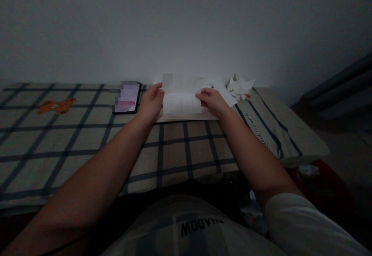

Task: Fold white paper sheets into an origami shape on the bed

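A creased white sheet of paper (182,103) stands slightly raised in front of me, held at both sides. My left hand (151,100) pinches its left edge between thumb and fingers. At the right edge, my right hand (211,99) grips it the same way. Beneath the sheet lies a flat stack of papers or a booklet (188,117), mostly covered by the sheet and my hands. More white paper (226,93) sticks out behind my right hand. What is printed on the sheet is too faint to read.
A phone (128,98) with a lit screen lies left of my left hand. Crumpled paper (240,86) sits at the right by the wall (186,27). The checked tablecloth (174,147) bears an orange bear figure (56,105). A red container (325,182) stands low at the right.
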The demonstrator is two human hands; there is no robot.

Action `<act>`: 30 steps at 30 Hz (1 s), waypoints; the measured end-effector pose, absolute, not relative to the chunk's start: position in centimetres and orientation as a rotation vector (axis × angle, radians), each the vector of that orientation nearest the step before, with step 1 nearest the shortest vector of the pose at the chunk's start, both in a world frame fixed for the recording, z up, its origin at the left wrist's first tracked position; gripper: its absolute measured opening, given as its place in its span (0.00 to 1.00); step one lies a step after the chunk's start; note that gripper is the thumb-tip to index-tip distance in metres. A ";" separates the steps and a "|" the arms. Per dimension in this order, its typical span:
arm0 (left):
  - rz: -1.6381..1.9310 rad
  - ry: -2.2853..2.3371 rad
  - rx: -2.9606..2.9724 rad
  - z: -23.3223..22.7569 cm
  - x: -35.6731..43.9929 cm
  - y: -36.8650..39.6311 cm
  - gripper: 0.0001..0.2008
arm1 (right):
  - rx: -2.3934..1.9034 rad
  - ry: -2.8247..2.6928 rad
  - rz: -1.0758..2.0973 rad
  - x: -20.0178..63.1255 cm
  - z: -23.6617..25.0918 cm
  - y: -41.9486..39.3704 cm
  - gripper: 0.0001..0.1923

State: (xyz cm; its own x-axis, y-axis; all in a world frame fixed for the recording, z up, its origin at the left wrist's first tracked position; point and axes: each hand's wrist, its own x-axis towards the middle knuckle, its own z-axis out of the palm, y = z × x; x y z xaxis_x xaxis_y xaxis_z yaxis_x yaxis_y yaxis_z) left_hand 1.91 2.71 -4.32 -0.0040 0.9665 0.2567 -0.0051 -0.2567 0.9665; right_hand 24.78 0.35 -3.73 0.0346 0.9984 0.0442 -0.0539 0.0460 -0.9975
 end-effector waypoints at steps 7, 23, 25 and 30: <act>1.450 0.944 1.269 -3.1 2.0 1.7 0.11 | -1.058 -1.112 1.132 25.4 -3.6 0.8 0.10; 0.494 0.880 1.245 -1.0 1.9 -1.8 0.11 | -1.073 -1.348 1.398 23.7 -2.9 -1.6 0.02; 0.464 0.885 1.287 -1.2 2.0 -1.8 0.10 | -1.047 -1.356 1.402 23.5 -2.9 -1.7 0.05; 0.575 0.905 1.296 -1.8 2.3 -1.5 0.09 | -1.020 -1.290 1.335 23.4 -2.5 -1.6 0.15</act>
